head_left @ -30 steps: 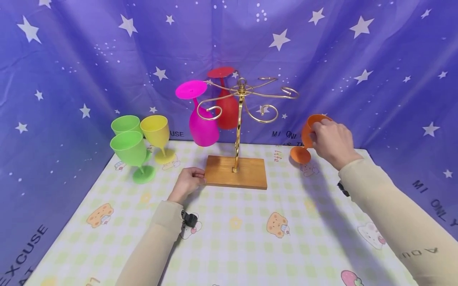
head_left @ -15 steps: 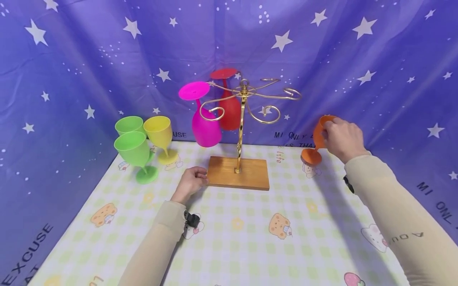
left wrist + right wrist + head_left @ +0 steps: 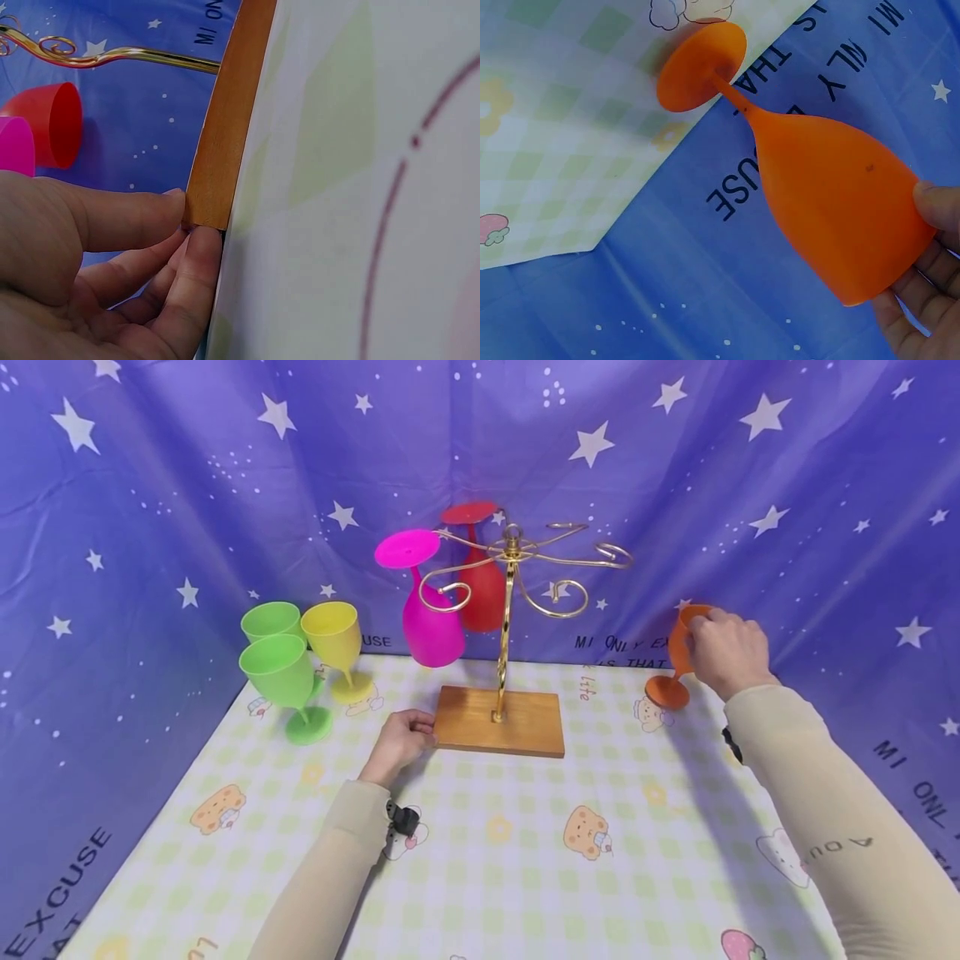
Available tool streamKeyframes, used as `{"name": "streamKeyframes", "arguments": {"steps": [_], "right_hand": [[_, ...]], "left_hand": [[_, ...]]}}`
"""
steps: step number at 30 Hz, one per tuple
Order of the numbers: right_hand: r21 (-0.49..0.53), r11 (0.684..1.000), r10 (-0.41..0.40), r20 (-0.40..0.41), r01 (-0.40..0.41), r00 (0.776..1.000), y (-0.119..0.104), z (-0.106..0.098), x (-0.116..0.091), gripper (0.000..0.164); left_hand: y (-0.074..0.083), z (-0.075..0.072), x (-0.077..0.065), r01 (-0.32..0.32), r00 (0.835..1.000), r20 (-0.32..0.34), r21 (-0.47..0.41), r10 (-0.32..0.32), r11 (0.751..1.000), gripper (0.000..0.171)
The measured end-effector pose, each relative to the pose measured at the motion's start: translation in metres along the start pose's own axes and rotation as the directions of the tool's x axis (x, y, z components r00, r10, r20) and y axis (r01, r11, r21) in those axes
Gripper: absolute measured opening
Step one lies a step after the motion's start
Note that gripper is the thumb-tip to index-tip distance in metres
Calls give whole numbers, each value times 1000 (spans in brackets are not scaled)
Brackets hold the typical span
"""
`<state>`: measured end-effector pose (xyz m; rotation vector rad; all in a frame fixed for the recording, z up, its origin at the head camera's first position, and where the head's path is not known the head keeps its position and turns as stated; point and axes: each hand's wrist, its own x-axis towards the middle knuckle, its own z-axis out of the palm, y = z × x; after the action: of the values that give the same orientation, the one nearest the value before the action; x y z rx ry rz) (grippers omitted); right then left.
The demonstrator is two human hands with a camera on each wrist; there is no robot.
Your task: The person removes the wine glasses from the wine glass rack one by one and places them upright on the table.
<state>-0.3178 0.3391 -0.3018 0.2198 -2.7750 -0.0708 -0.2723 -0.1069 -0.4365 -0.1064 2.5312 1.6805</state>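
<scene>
My right hand (image 3: 727, 652) grips an orange goblet (image 3: 832, 195) near its rim, at the right back of the table. The goblet's bowl is up and leans slightly, its round foot (image 3: 667, 692) low at the cloth. At the table's middle, my left hand (image 3: 402, 743) pinches the left end of the wooden base (image 3: 225, 135) of a gold wire glass rack (image 3: 504, 643), thumb above and fingers at the end. A magenta goblet (image 3: 432, 631) and a red goblet (image 3: 480, 589) hang upside down from the rack's left and back hooks.
Two green goblets (image 3: 276, 672) and a yellow goblet (image 3: 332, 635) stand upright at the left back. The rack's remaining curled hooks (image 3: 562, 602) hold nothing. A checked tablecloth (image 3: 465, 877) covers the table, and a blue starry curtain (image 3: 675, 468) hangs close behind it.
The orange goblet has moved to the right with my right hand and come more upright, its foot lower. My left hand stays at the rack's base. The head view has shifted slightly.
</scene>
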Motion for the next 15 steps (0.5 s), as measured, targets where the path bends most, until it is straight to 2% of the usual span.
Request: {"name": "streamKeyframes", "arguments": {"steps": [5,15], "right_hand": [[19,1000,18,-8,-18,1000,4,5,-3,16],[22,1000,4,-38,-3,999,-4,9,-4,14]], "left_hand": [[2,2,1,-25,1000,9,-3,25,1000,28],[-2,0,1,-18,1000,0,-13,18,1000,28]]}}
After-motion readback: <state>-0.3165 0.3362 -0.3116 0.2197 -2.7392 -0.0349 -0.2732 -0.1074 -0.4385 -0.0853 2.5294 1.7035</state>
